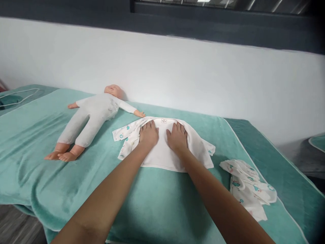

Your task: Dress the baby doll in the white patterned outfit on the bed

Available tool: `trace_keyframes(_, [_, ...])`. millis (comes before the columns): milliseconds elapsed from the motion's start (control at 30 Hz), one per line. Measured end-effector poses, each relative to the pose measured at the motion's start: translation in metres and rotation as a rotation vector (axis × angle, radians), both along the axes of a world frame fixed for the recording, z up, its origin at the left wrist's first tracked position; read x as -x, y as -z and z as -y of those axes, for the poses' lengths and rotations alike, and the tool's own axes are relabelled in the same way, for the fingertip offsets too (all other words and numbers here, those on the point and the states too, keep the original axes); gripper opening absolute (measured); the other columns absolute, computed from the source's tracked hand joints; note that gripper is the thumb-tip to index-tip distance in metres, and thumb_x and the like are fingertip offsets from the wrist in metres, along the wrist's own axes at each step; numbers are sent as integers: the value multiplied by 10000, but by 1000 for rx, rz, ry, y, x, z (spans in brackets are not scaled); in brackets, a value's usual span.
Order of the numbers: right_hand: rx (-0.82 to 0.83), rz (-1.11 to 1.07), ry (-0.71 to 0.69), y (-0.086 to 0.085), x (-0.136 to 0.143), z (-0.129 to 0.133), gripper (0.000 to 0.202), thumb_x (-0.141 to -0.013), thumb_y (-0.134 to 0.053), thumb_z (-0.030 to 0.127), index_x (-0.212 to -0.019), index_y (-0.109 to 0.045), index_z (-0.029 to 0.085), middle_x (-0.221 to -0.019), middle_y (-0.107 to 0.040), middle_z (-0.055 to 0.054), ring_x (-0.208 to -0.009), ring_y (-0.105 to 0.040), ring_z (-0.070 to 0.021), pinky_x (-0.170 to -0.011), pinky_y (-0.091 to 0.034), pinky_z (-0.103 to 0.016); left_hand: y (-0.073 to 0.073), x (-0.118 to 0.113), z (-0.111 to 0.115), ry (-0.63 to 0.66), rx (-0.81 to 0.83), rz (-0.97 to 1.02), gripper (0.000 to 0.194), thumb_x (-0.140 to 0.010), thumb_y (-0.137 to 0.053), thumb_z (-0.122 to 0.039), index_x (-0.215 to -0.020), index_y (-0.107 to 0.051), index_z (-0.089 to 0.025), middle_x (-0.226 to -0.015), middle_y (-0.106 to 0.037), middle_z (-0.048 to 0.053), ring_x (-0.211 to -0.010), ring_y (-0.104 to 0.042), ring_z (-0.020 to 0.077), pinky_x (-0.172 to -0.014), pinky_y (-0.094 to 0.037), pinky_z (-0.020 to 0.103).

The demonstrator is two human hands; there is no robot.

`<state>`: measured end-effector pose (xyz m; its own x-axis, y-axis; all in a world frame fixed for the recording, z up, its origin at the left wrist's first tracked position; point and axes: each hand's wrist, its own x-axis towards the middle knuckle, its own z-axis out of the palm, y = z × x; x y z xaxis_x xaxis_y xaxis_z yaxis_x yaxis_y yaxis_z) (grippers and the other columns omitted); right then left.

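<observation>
Likely an infant-care practice room, not certain; baby doll point(98, 105) at 9 o'clock and white baby top point(162, 152) at dial centre, both on green blanket point(157, 203); white wall point(162, 71) at 12, dark band point(76, 18) above; glass strip point(218, 6) with lights point(203, 1) at 1; floor point(17, 222) at 8; more green cloth point(318, 141) at 3 o'clock.

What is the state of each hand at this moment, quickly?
Left hand: open, palm down on the small white shirt, no visible grasp.
Right hand: open, palm down on the same shirt, no visible grasp.
</observation>
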<state>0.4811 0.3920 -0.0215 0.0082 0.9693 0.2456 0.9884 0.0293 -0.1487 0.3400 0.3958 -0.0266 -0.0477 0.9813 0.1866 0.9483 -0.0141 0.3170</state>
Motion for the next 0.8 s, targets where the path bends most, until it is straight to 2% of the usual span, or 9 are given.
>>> trace_keyframes(167, [3, 32, -72, 9, -1, -6, 542, -1010, -304, 297, -1441, -450, 1, -1555, -406, -236, -1444, -360, -344, -1168, -299, -464, 9, 1, -3, 28, 26, -23, 608, -1022, -259, -421, -1502, -399, -75, -1501, -482, 209, -1403, -413, 350, -1152, -348, 518])
trace_keyframes(300, [30, 64, -250, 12, -2, -7, 515, -1004, -249, 188, -1428, -495, 28, -1561, -423, -200, -1463, -368, -283, -1202, -259, -425, 8, 0, -1, 28, 17, -27, 621, -1024, -254, -417, -1511, -385, -54, -1508, -478, 214, -1404, -415, 348, -1166, -331, 510])
trace_keyframes(400, [51, 68, -336, 11, -1, -6, 539, -1034, -231, 264, -1469, -467, 53, -1572, -418, -166, -1477, -357, -247, -1222, -230, -404, 7, -2, 3, 27, 14, -35, 629, -1023, -265, -415, -1515, -379, -41, -1520, -469, 214, -1416, -409, 337, -1192, -300, 491])
trace_keyframes(500, [84, 78, -286, 10, 1, -4, 592, -1047, -233, 360, -1500, -420, 29, -1602, -356, -180, -1502, -312, -263, -1227, -210, -421, 8, -6, 12, 39, 8, -69, 629, -1024, -257, -399, -1508, -389, -20, -1572, -400, 216, -1464, -357, 324, -1228, -241, 476])
trace_keyframes(600, [96, 88, -216, 9, 4, 1, 608, -1043, -264, 369, -1511, -387, 2, -1613, -313, -212, -1519, -271, -276, -1230, -179, -423, 11, -9, 24, 76, 4, -89, 639, -1029, -226, -392, -1505, -390, 1, -1608, -332, 214, -1512, -288, 296, -1252, -194, 443])
trace_keyframes(800, [99, 53, -78, 5, 7, 28, 656, -1031, -323, 415, -1512, -352, -31, -1604, -281, -278, -1521, -244, -329, -1212, -194, -447, 10, -2, 51, 129, 4, -63, 623, -1025, -245, -418, -1519, -405, -75, -1622, -329, 160, -1531, -248, 300, -1245, -223, 472])
